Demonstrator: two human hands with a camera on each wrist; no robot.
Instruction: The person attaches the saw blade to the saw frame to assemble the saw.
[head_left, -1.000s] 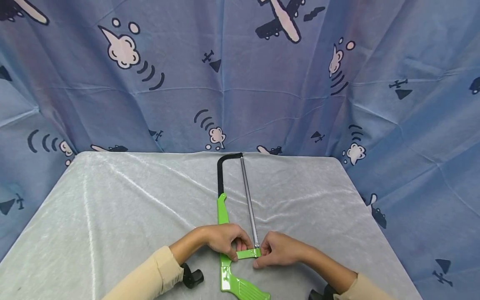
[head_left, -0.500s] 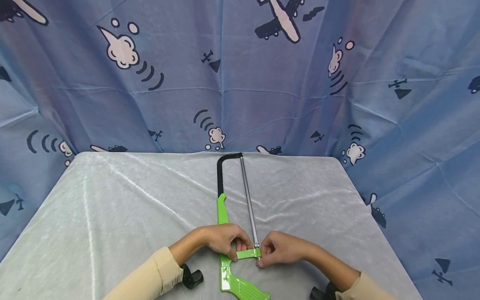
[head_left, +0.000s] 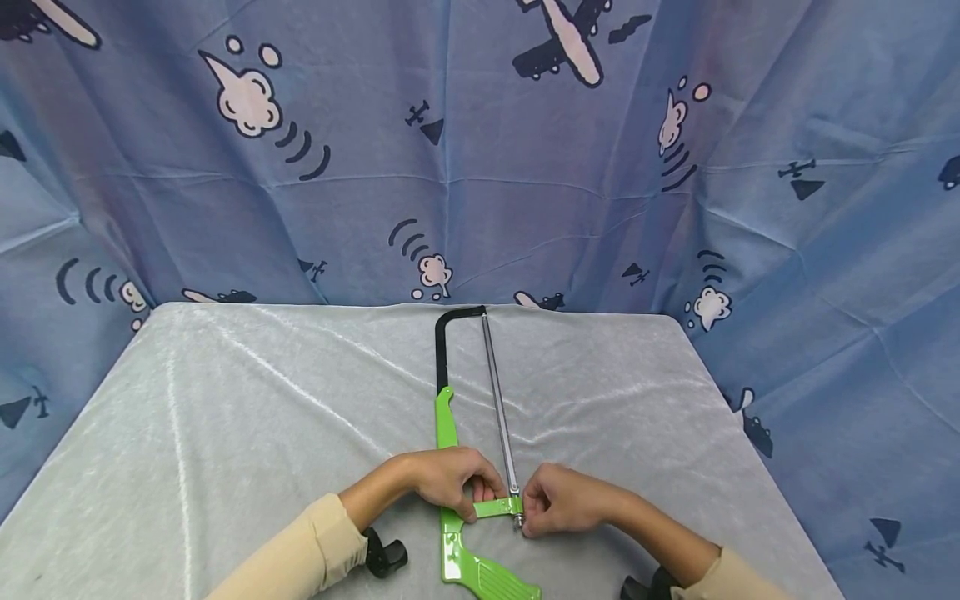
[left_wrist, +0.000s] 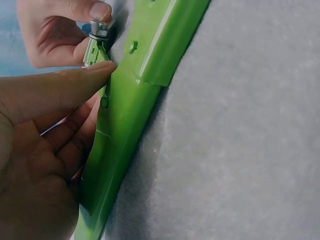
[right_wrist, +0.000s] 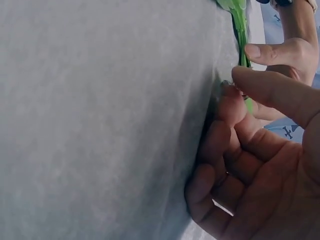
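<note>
A hacksaw (head_left: 446, 427) lies on the table, its black front bow pointing away and its green handle (head_left: 491, 577) toward me. A long silver blade bar (head_left: 497, 392) runs down its right side to a short green cross arm (head_left: 495, 507). My left hand (head_left: 456, 479) pinches that cross arm near the frame between thumb and fingers. At the arm's outer end sits a small metal wing nut (left_wrist: 99, 31). My right hand (head_left: 567, 500) has thumb and forefinger at the nut, pinching it from the right. In the right wrist view the fingertips (right_wrist: 234, 106) mostly hide the nut.
A pale grey plush cloth (head_left: 285, 433) covers the table. Behind it hangs a blue curtain (head_left: 360, 125) printed with planes and clouds. Black wrist devices, such as the left one (head_left: 385, 554), sit just below the sleeves.
My right fingers have shifted slightly on the nut, and more of its metal shows now beside the fingertips. The left hand and the hacksaw stay in place.
</note>
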